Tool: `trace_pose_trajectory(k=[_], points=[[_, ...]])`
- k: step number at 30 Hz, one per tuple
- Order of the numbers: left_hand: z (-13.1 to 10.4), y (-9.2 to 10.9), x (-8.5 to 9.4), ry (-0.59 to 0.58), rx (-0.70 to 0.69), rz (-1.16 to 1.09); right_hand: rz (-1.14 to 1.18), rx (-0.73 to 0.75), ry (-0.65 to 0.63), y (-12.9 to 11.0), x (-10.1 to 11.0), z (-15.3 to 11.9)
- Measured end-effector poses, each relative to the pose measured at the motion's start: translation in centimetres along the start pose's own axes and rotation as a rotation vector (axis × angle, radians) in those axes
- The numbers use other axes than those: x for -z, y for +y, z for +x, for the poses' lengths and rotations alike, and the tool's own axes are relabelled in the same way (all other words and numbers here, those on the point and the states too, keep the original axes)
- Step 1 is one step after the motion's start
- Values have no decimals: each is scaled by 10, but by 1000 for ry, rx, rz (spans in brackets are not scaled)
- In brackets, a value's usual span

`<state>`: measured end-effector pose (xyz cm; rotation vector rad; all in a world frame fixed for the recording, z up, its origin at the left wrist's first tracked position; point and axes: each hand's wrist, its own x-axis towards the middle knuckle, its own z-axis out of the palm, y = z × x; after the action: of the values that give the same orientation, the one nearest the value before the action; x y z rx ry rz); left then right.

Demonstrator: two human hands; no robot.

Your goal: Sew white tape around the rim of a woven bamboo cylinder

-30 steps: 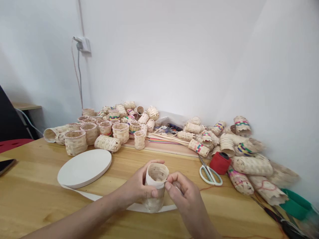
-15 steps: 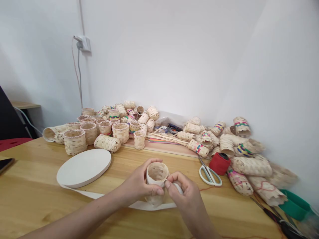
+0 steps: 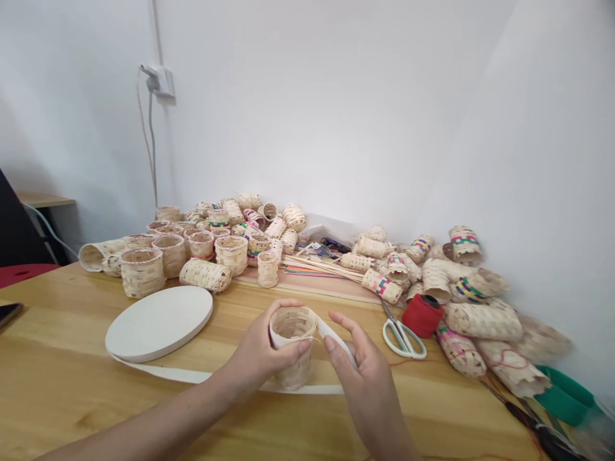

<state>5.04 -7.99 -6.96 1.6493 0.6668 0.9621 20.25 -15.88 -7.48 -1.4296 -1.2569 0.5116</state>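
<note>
Upright near the table's front is a small woven basket (image 3: 294, 368) of pale strips, tilted slightly. My left hand (image 3: 264, 342) wraps round its left side, thumb across the front just below the rim. A flat white ribbon (image 3: 339, 342) leaves the rim on the right and runs into my right hand (image 3: 362, 368), held between thumb and fingers, with the index finger raised. More ribbon passes low in front of the basket, behind my left forearm, to a large flat roll of white ribbon (image 3: 158, 323) lying on the left.
Several finished-looking woven baskets (image 3: 143, 274) crowd the back left. White-handled scissors (image 3: 404, 338) and a red thread spool (image 3: 423, 315) lie to the right. Beyond them is a heap of woven tubes (image 3: 483, 320), with a green tape roll (image 3: 567, 394) at the far right. A phone (image 3: 8, 314) sits at the left edge.
My right hand has drawn slightly away from the rim, and a stretch of ribbon now shows between them. The basket has shifted a little left, with my left thumb now higher, near its rim.
</note>
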Motion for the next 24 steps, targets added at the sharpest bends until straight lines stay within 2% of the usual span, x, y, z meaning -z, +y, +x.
trace_pose_trajectory(k=[7, 11, 19, 24], points=[[-1, 3, -3, 84, 57, 9, -160, 99, 27, 3, -3, -5], [-2, 4, -4, 142, 55, 38, -155, 140, -41, 3, -4, -7], [-2, -2, -5, 94, 23, 101, -165, 212, -61, -1, -4, -12], [-3, -4, -4, 108, 29, 131, -113, 256, -134, 1, -5, -12]])
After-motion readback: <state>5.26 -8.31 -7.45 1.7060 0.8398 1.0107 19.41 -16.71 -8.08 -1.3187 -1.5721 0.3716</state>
